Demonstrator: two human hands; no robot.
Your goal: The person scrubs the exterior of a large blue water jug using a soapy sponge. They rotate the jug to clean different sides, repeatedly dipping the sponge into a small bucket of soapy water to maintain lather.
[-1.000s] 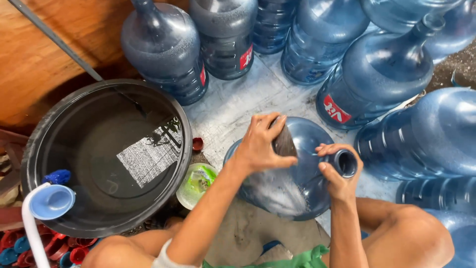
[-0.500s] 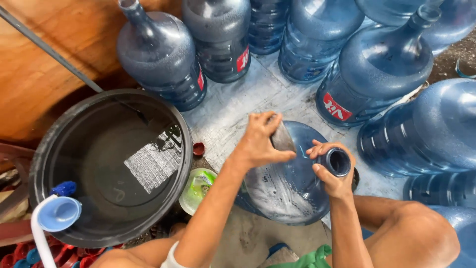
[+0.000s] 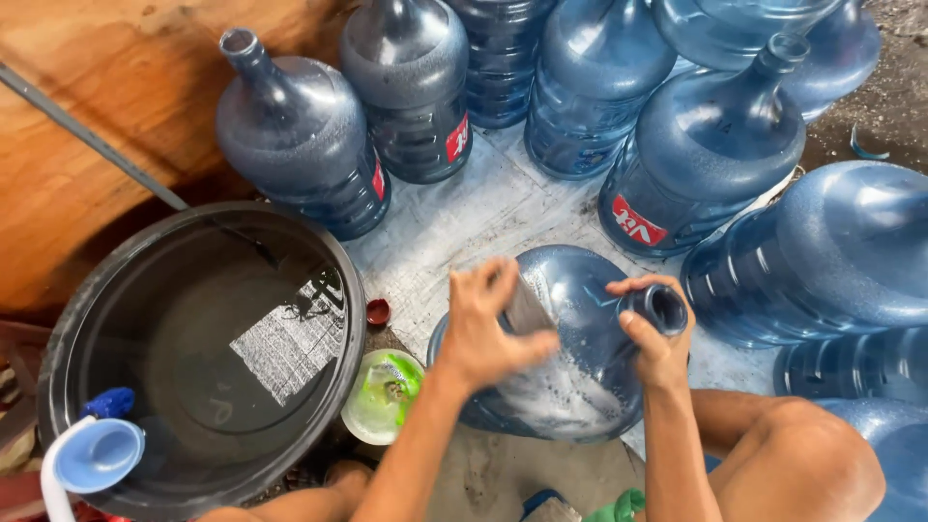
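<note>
Your right hand (image 3: 657,338) grips the soapy, slippery jug (image 3: 570,338) by its stiff neck; your left hand (image 3: 488,329) presses a scrub pad (image 3: 527,307) on its shoulder.

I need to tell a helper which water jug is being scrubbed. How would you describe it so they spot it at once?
Start at the big black tub of water on the left and look right, past the small green dish. The jug being scrubbed lies tilted beside it. Unlike the jugs around it, it has suds on its side, the left hand pressing a pad on it, and the right hand holding its neck.
</note>
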